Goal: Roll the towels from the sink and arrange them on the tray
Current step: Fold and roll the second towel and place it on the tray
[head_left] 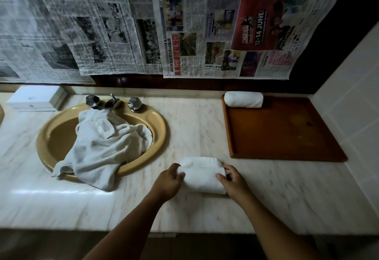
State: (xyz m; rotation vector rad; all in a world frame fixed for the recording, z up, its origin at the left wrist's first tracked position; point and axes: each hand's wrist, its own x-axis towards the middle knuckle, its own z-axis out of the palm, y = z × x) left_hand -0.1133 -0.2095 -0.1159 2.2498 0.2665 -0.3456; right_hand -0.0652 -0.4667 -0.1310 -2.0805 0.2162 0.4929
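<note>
I see a half-rolled towel (202, 179) on the bench (287, 198), right of the sink (161, 128).
My left hand (171, 179) and right hand (232, 179) grip its ends; loose towels (102, 142) fill the sink; a roll (244, 99) lies on the tray (287, 132) farther right.

- towels (102, 144), rolled towel (243, 99): white
- sink (160, 128): mustard yellow
- tray (283, 132): reddish-brown
- counter (194, 126): pale veined marble
- taps (134, 103): chrome
</note>
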